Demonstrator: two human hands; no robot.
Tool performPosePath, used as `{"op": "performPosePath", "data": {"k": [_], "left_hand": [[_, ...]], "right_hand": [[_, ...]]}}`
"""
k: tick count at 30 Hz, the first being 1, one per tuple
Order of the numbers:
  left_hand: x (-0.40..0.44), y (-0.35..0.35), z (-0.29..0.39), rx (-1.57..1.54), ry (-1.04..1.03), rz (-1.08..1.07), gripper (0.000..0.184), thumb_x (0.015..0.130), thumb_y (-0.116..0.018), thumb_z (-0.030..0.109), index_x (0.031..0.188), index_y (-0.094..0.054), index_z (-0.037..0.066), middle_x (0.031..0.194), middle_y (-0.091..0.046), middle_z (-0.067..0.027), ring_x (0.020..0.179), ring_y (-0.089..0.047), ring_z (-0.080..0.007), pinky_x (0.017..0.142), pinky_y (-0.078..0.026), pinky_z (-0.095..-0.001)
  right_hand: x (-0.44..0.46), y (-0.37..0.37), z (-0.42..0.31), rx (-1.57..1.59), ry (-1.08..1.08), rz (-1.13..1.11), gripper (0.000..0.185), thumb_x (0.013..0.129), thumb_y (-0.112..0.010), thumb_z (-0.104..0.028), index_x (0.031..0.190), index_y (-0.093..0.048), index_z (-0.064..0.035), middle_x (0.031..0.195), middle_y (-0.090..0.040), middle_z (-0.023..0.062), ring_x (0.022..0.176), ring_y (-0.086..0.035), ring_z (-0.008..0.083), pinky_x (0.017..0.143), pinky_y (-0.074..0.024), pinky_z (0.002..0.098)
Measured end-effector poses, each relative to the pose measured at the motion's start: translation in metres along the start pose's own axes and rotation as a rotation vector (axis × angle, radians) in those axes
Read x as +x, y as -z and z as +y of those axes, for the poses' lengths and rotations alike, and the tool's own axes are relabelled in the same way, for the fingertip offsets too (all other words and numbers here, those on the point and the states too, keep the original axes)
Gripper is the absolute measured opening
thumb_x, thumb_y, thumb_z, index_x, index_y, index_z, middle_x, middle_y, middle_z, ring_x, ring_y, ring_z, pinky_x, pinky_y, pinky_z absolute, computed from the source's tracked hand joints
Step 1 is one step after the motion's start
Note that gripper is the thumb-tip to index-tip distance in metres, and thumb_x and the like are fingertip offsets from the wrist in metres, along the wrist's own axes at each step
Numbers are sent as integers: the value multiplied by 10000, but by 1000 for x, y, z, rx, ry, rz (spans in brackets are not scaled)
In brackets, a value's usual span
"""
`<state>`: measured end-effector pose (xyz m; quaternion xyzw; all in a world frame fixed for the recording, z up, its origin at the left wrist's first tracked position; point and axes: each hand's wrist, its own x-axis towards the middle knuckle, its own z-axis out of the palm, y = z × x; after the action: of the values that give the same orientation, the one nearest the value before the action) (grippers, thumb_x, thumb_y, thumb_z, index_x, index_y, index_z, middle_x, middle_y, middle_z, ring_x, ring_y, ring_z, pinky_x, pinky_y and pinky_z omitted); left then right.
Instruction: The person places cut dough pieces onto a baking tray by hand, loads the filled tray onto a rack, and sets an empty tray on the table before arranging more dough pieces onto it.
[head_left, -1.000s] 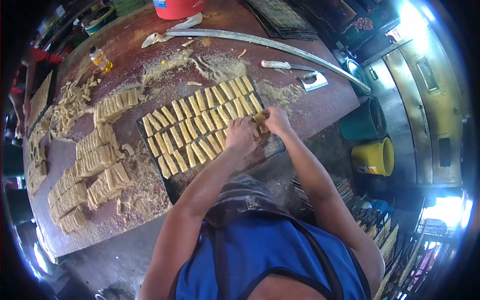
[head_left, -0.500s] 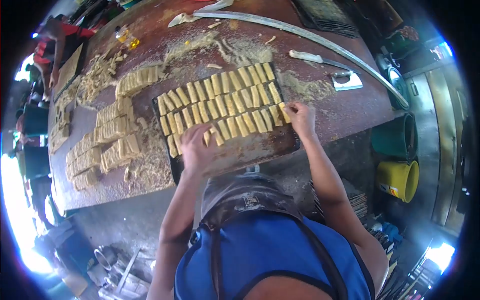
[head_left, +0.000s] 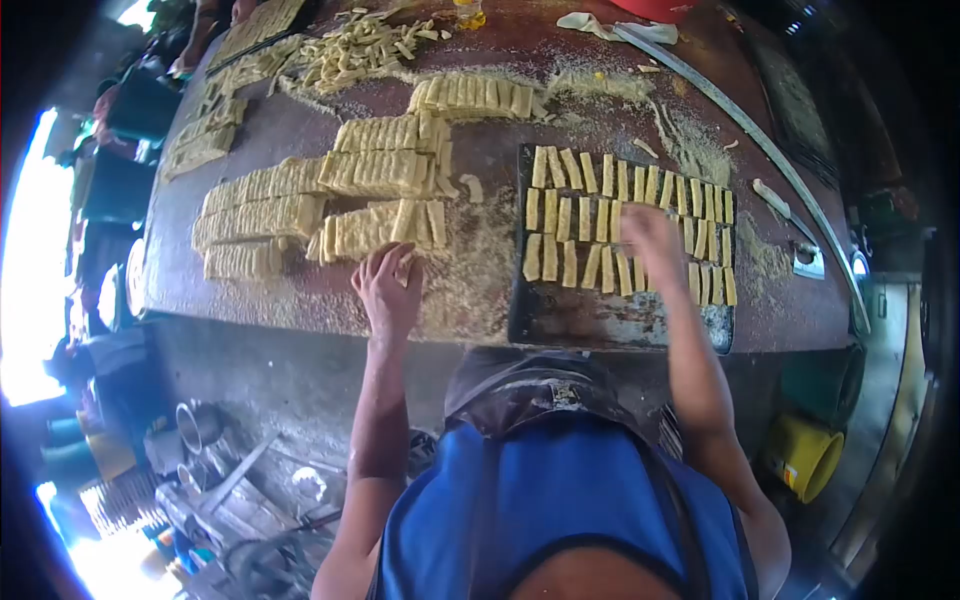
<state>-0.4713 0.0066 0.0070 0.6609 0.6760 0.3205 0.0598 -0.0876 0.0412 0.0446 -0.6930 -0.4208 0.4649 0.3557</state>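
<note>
My left hand (head_left: 388, 290) is at the front edge of a stack of pale dough sticks (head_left: 360, 230), its fingers curved and apart. Nothing shows in its grasp. Over the middle of a dark baking tray (head_left: 590, 328) is my right hand (head_left: 655, 245), smeared by motion, so its fingers cannot be made out. Three rows of yellowish dough sticks (head_left: 550, 212) lie on the tray, partly hidden behind that hand and forearm. The tray's near strip is bare, scuffed metal.
More stacked sticks (head_left: 255, 205) and a loose heap of dough pieces (head_left: 360, 50) cover the table's left and back. A long curved blade (head_left: 740, 115), a white-handled knife (head_left: 772, 197) and a scraper (head_left: 808, 262) lie right. A yellow bucket (head_left: 808, 462) stands below.
My view has swung left. My left hand has gone from the tray to the stacked sticks. My right hand has left the front row's right end, where it pinched a stick, and moved over the middle.
</note>
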Motion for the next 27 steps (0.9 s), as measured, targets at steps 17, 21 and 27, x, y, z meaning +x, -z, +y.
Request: {"op": "performPosePath", "data": {"k": [17, 21, 27], "left_hand": [[44, -5, -52, 7, -280, -267, 488, 811, -757, 230, 1261, -623, 100, 1315, -562, -88, 1242, -492, -281, 1064, -294, -483], [40, -8, -46, 8, -282, -198, 446, 818, -754, 191, 1236, -631, 95, 1317, -580, -82, 1226, -520, -275, 1060, -297, -469], [12, 28, -23, -74, -204, -101, 332, 859, -717, 202, 1172, -676, 99, 1242, -634, -89, 1177, -562, -256, 1019, -343, -424]], "right_hand": [[26, -310, -44, -517, -23, -135, 649, 1037, -418, -435, 1380, -289, 101, 1222, -521, 276, 1140, -564, 347, 1004, -482, 490], [21, -290, -59, -352, -69, -343, 696, 1049, -319, -439, 1470, -158, 93, 1432, -383, 354, 1331, -429, 445, 1135, -374, 493], [24, -277, -56, -214, -121, -347, 622, 972, -588, -376, 1399, -393, 31, 1025, -635, 191, 703, -604, 150, 614, -559, 298]]}}
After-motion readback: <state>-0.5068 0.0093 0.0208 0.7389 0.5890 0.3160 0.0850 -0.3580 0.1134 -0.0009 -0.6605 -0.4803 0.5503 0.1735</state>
